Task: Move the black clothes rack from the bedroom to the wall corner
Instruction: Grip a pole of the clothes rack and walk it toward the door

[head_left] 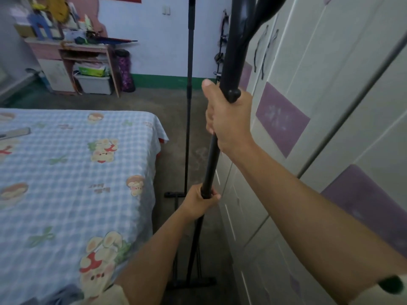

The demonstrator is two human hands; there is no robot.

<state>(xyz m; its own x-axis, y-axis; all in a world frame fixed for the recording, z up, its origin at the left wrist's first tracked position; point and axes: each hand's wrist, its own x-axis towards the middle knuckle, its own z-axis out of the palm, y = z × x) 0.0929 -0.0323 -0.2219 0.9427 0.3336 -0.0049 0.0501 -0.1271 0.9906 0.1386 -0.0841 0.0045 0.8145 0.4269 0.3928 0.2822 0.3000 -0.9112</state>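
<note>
The black clothes rack (231, 51) stands in the narrow aisle between the bed and the wardrobe. Its near upright pole runs from the top of the view down to a foot bar on the floor at the bottom. Its far upright (189, 106) stands further back with its own foot. My right hand (226, 119) is wrapped around the near pole just below a black knob. Lower on the same pole, my left hand (199, 202) grips it too. A dark hanger-like piece hangs beside the pole's top.
The bed (72, 183) with a blue checked sheet fills the left. A white and purple wardrobe (308, 128) lines the right. A cluttered pink desk (72, 62) stands at the far wall, with bare concrete floor (158, 102) before it.
</note>
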